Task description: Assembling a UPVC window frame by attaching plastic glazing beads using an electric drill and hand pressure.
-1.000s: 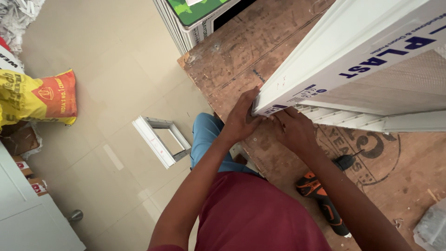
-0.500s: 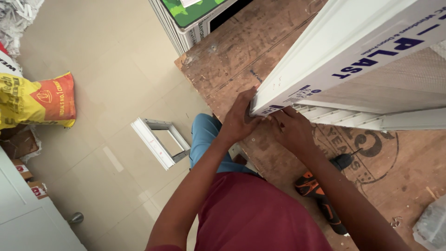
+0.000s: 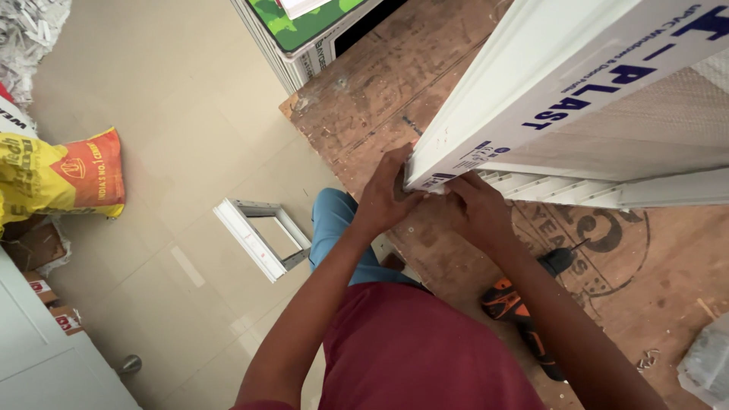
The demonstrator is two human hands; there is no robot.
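Both hands at the near corner of a white window frame (image 3: 577, 99) that stands tilted on a worn plywood workbench (image 3: 395, 83), its printed protective film facing the camera and a mesh panel showing at the far right. Left hand (image 3: 386, 199) curled round the corner's outer end, thumb and fingers pressed against the cut edge — closed on the frame. Right hand (image 3: 477, 206) just beside it, touching the lower side of the same corner where the ribbed profile begins, fingers bent against the plastic; hard to tell whether clamped round it or only pressing. Knuckles of the two hands nearly touching.

On the bench near the right forearm, an orange and black power drill (image 3: 524, 315) lying on its side, partly hidden by the arm. Further right, at the picture's edge, a clear plastic bag (image 3: 706, 364), with a few loose bits scattered on the wood close by.

Below the bench edge, a red shirt and a blue trouser leg, then pale floor tiles. On the floor, well apart from the hands, a small white rectangular frame piece (image 3: 262, 237) lying flat. At the far left, a yellow and orange sack (image 3: 61, 178) slumped on its side, with a heap of white shavings above it in the corner. Beyond the bench's far end, a green-topped box (image 3: 311, 30) with white sides
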